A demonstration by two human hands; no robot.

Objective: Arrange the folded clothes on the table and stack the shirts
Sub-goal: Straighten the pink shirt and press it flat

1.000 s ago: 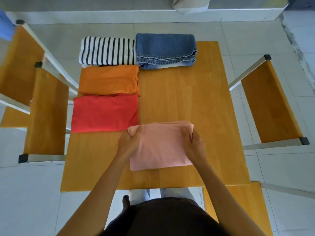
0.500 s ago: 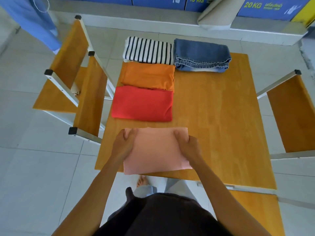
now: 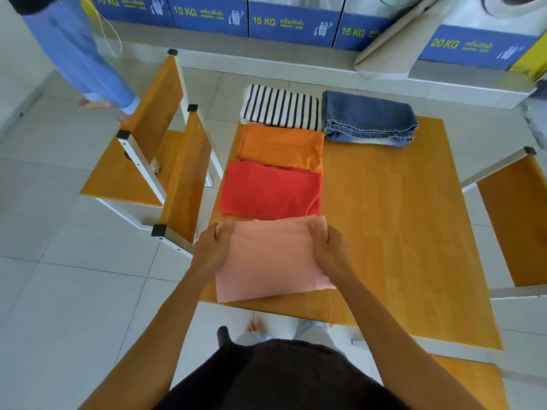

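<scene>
A folded pink shirt (image 3: 270, 258) lies at the near left of the wooden table (image 3: 393, 226). My left hand (image 3: 211, 250) grips its far left corner and my right hand (image 3: 328, 247) grips its far right corner. Just beyond it lies a folded red shirt (image 3: 270, 189), its near edge touching the pink one. Past that sits a folded orange shirt (image 3: 281, 146), then a black-and-white striped shirt (image 3: 279, 106) at the far edge. Folded blue jeans (image 3: 368, 119) rest to the right of the striped shirt.
Two wooden chairs (image 3: 165, 161) stand close against the table's left side and another chair (image 3: 515, 214) on the right. A person's legs in blue trousers (image 3: 80, 54) stand at the far left. Washing machines with blue labels (image 3: 293, 22) line the back.
Both hands have slid the pink shirt to the left, into line under the red shirt. The camera has tilted up, bringing the machines and the standing person into view.
</scene>
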